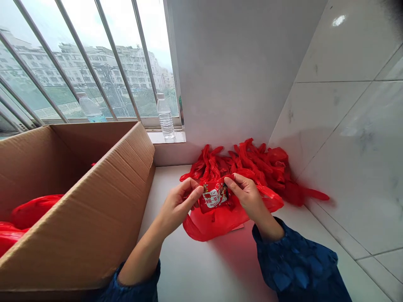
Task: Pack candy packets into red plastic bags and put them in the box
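Note:
A small red snack packet [214, 195] with a white label is held between both hands, above the mouth of a red plastic bag [220, 220] lying on the white counter [204, 268]. My left hand [179, 203] pinches the packet's left edge, fingers closed. On the packet's right edge and the bag's rim, my right hand [247, 195] grips with fingers closed. Both sleeves are dark blue.
A heap of red plastic bags [252, 163] lies behind, against the wall corner. A large open cardboard box [94, 209] at the left holds filled red bags [28, 214]. One water bottle [165, 117] stands on the sill and another [90, 110] stands behind the box. Tiled wall runs along the right.

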`<state>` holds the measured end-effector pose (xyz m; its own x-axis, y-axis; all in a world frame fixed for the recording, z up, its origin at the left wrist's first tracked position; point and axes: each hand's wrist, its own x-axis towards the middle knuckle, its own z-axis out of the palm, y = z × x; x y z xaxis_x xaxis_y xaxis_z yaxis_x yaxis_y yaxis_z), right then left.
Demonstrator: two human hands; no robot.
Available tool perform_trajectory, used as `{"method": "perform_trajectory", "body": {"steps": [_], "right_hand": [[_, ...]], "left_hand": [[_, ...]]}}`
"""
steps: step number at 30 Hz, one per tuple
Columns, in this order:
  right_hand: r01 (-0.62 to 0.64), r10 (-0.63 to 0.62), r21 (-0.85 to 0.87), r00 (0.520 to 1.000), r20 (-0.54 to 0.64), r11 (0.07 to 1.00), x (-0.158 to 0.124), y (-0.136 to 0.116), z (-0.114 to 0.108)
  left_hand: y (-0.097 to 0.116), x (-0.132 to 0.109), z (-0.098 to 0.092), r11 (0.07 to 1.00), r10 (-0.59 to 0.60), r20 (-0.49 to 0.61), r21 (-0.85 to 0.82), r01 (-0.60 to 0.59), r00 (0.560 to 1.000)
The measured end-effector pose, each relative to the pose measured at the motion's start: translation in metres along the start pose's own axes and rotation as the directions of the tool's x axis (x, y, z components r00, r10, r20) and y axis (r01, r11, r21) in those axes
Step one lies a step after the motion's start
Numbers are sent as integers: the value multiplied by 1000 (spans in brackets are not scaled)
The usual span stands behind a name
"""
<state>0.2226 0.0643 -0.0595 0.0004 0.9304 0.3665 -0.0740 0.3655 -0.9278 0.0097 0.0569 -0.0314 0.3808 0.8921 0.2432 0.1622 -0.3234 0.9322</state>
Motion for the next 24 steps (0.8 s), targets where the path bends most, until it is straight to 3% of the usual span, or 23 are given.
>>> {"method": "perform_trajectory", "body": {"steps": [4, 9, 13, 15, 17, 20, 24], "right_hand": [[-9, 8, -10, 999, -38, 1000, -2, -1, 0], [-95, 103, 178, 994, -36, 979, -1, 6, 1], [-65, 86, 211, 992, -88, 975, -1, 8, 4], [-24, 49, 161, 987, -153, 987, 0, 8, 3], [14, 8, 102, 978, -209, 995, 0, 8, 3], [38, -26, 51, 974, -223, 998, 0, 8, 2], [102, -123, -101, 965, -232, 990, -1, 6, 0]], "left_hand": [[1, 0, 2, 999, 48, 14, -8, -47, 999], [1, 2, 6, 995, 79, -134, -45, -85, 988], [0, 5, 8, 995, 60, -178, -64, -73, 982], [-1, 5, 7, 998, 32, -125, -51, -39, 992], [-1, 4, 7, 1000, -16, -7, -22, 16, 1000], [-2, 2, 9, 998, -51, 138, 34, 47, 989], [-1, -1, 11, 996, 10, 109, 86, -20, 994]]}}
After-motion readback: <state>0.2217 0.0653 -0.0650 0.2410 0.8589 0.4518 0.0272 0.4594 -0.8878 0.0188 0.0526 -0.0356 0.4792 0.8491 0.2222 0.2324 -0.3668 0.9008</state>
